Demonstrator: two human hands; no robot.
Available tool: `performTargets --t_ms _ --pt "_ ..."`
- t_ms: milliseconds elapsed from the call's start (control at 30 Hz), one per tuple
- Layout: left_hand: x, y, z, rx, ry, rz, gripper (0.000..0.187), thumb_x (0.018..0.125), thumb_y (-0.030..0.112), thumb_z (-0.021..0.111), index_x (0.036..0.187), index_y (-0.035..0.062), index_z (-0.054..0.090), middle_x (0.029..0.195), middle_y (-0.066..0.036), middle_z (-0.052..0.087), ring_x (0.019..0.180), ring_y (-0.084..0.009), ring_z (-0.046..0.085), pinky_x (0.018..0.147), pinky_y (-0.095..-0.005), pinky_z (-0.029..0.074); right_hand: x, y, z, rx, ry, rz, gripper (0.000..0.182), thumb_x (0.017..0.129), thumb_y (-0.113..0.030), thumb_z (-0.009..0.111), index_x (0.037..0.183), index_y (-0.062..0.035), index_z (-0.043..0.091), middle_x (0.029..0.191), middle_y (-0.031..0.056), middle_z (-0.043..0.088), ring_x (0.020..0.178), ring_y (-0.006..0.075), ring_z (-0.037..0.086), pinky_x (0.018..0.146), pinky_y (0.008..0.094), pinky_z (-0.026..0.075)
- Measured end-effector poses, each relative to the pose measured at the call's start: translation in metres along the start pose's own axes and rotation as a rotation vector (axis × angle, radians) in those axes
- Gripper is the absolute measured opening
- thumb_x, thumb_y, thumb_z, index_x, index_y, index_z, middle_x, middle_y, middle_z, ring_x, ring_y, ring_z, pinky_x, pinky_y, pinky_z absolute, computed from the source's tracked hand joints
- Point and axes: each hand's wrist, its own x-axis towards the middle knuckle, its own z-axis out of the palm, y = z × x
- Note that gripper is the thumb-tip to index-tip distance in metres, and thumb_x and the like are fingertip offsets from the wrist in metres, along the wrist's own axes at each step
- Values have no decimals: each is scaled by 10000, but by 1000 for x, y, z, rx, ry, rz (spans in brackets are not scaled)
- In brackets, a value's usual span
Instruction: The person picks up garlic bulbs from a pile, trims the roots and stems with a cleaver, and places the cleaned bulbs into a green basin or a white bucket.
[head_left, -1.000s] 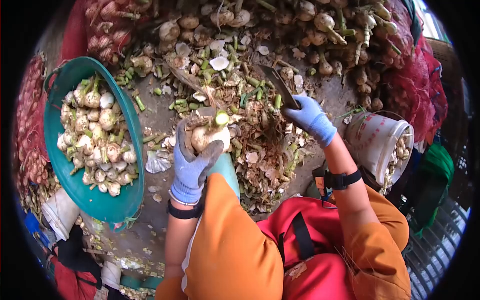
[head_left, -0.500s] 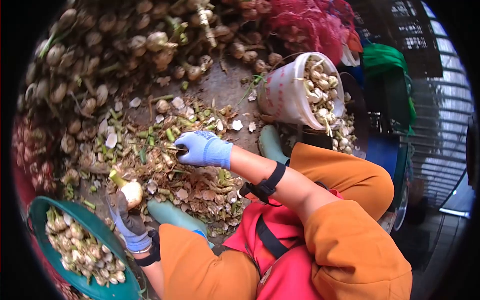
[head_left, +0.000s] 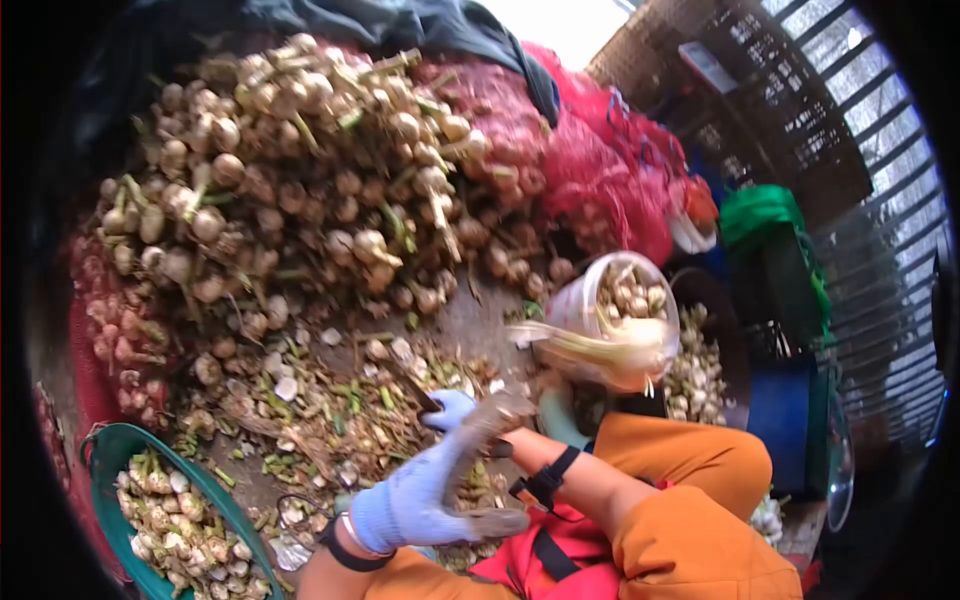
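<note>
My left hand [head_left: 425,495], in a blue glove with a dirty grey palm, is raised in front of my lap. Its fingers are spread and nothing is in them. Partly hidden behind it, my right hand [head_left: 452,408], also gloved, grips a knife [head_left: 408,383] by its dark handle; the blade points up and left over the trimmings. A garlic bulb [head_left: 635,358] with a long pale stalk, smeared by motion, appears in front of the white bucket [head_left: 572,305], apart from both hands.
Garlic bulbs [head_left: 290,190] are heaped at the back left. Cut stems and skins [head_left: 300,405] litter the floor. A green basin [head_left: 225,500] of trimmed garlic stands at lower left. Red mesh sacks [head_left: 610,190] lie at the back. More garlic [head_left: 695,375] lies beside the bucket.
My left hand has let go of a garlic bulb and swung right and across my lap, opening. A blurred bulb now shows by the bucket. The view has tilted up; my right hand keeps the knife.
</note>
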Motion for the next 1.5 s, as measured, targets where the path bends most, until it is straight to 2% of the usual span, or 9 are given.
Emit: performTargets --t_ms 33,367,500,633,767,867,1033,1233,1500 --pt "3 13 -3 130 25 -108 832 786 71 789 1474 -10 329 1457 -148 428 1352 -232 391 1121 -361 324 1 -20 -6 -180 30 -103 309 809 -304 659 1038 -97 664 1004 142 665 894 297 644 811 392 511" --pt "-119 -92 -36 -291 1064 -136 507 923 196 644 1335 -9 430 1192 -111 553 1057 -249 605 895 -365 522 138 -111 -29 -879 401 -129 298 787 -286 651 1025 -108 679 1293 172 566 1072 370 611 926 449 496" --pt "-151 -118 -37 -404 1114 -172 524 923 219 659 1336 -18 440 1186 -115 578 1073 -248 610 918 -367 518 170 -90 16 -994 135 127 350 759 -302 666 1074 -150 692 1346 146 530 1183 357 553 969 473 464" --pt "-167 -124 -31 -350 1176 -173 430 963 100 574 1351 -28 439 1252 -189 585 1109 -298 628 1004 -408 490 148 -76 57 -1135 110 -278 272 719 -281 710 927 -108 679 1066 103 618 1056 332 588 882 449 479" --pt "-175 -127 -37 -419 1205 -145 383 982 65 534 1344 -33 453 1277 -197 575 1123 -319 622 1012 -395 492 127 -72 53 -1172 37 -193 258 728 -281 709 905 -96 683 1005 130 636 921 327 637 801 437 515" --pt "-183 -131 -37 -409 1250 -156 374 980 70 549 1332 -29 471 1251 -180 592 1100 -299 633 997 -384 501 119 -59 22 -1107 323 -147 259 727 -262 708 935 -107 692 1042 134 638 1001 342 599 890 448 472" --pt "-186 -139 -34 -451 1309 -240 409 957 66 594 1336 -28 471 1216 -160 613 1085 -280 643 999 -382 503 106 -56 0 -1018 114 144 276 784 -225 682 992 -44 672 978 164 670 906 307 669 796 418 528" --pt "-185 -142 -36 -420 1270 -225 380 964 21 554 1333 -24 478 1242 -159 606 1132 -278 624 1020 -376 494 96 -58 -38 252 298 135 264 826 -162 734 1022 4 671 859 65 702 742 124 642 658 280 514" --pt "-177 -147 -37 -390 1240 -250 405 959 45 586 1344 -2 469 1222 -137 601 1111 -246 626 1011 -351 497 51 -55 -40 374 374 363 246 841 -210 718 981 -14 668 840 10 650 730 120 597 651 294 489"
